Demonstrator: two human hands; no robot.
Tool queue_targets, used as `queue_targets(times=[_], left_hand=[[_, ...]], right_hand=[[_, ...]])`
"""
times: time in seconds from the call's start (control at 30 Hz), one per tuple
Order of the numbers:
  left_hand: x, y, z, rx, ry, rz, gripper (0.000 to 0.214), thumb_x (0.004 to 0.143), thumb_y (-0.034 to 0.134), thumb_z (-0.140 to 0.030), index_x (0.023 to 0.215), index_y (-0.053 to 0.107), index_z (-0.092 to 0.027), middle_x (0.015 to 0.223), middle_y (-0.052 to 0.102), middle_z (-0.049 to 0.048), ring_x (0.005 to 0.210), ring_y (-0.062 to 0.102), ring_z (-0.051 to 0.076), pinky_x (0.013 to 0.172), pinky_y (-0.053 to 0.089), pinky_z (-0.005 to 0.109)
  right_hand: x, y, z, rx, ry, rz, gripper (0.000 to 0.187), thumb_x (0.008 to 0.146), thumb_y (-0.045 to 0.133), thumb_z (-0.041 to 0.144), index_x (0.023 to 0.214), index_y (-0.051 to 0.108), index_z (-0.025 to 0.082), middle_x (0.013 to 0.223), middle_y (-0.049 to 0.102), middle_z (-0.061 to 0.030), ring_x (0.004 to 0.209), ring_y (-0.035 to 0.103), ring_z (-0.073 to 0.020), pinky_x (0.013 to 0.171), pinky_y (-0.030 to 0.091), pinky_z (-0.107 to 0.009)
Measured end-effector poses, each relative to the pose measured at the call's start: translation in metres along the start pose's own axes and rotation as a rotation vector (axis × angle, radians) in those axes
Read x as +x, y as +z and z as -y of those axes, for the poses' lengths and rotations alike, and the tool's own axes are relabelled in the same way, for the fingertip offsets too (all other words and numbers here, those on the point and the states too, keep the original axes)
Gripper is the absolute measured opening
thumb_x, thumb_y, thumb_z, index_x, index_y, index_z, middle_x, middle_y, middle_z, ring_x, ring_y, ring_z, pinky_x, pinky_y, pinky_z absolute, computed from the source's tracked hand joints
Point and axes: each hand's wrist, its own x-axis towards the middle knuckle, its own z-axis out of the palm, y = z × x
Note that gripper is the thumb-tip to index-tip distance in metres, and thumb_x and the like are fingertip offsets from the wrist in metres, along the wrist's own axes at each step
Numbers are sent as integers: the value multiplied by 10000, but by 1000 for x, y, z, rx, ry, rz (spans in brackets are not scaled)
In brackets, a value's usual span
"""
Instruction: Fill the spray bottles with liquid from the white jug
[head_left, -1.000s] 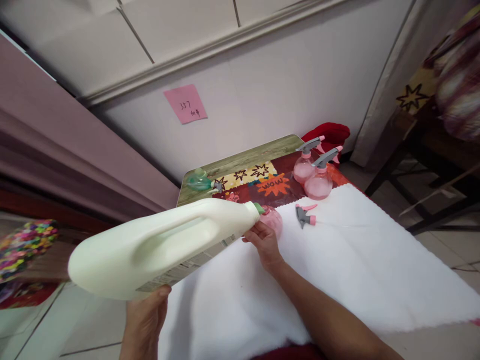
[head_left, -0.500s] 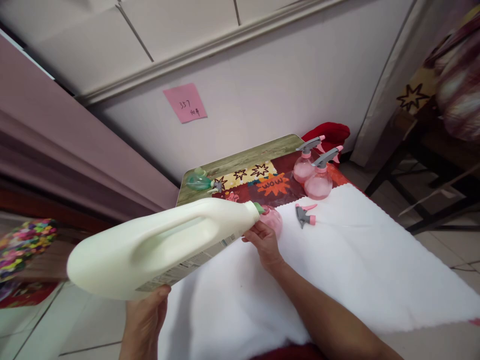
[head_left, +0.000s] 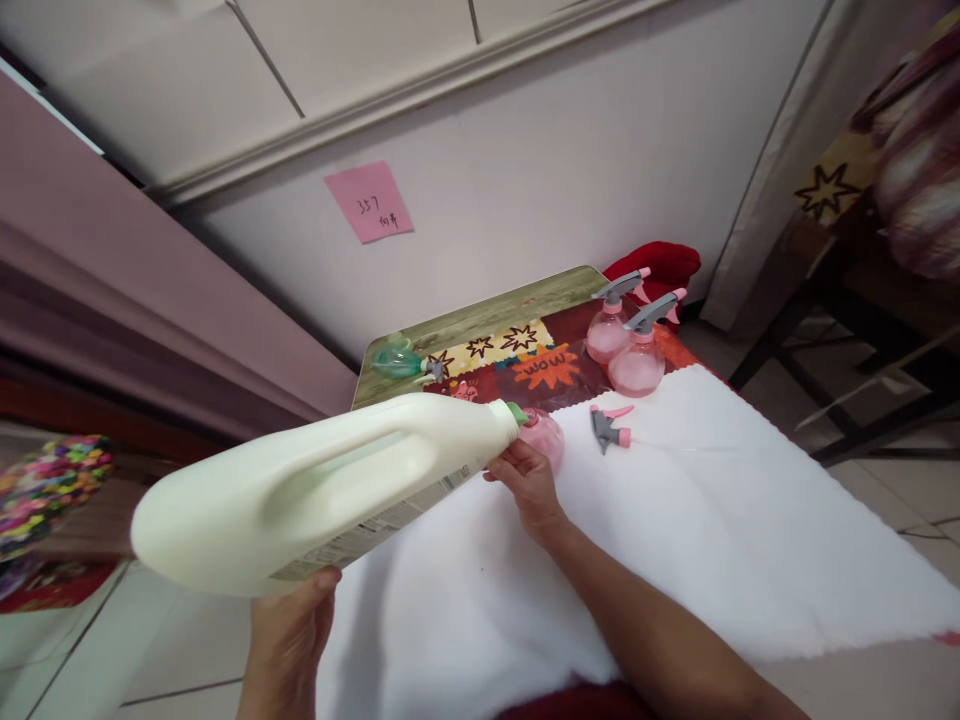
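Observation:
My left hand point(head_left: 296, 630) grips the underside of a large pale detergent bottle point(head_left: 315, 495) near its base. The bottle lies tilted, its green spout point(head_left: 517, 412) at the mouth of a round pink spray bottle point(head_left: 546, 440) without its top. Fingers closed, my right hand point(head_left: 532, 485) is under the detergent bottle's neck and in front of the pink bottle, partly hiding it. Whether liquid is flowing cannot be seen. A grey-and-pink spray head point(head_left: 611, 430) with its thin tube lies to the right on the white fluffy cloth point(head_left: 675, 540).
Two pink spray bottles point(head_left: 636, 368) with heads on stand at the table's back right. A green spray bottle point(head_left: 397, 360) lies on its side at the back left. Behind the table is a white wall point(head_left: 510, 190) with a pink note point(head_left: 369, 203). A dark stool point(head_left: 810, 350) stands to the right.
Almost nothing differs. The detergent bottle's base has shifted very slightly up and left in view; both hands keep their places.

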Motion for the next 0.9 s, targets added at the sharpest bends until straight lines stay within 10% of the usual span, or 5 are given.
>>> queue_targets(times=[0.9], left_hand=[[1,-2,1,-6,-1,-10,770,442,949,-232,1149,649,-291,1120,739,23,1178,641,311,927,607,419]], right_hand=[[-1,0,2,-4,0,18,302,627,858,370,870,761,220,814,747,-26,736,635,-177,662,535,-311]])
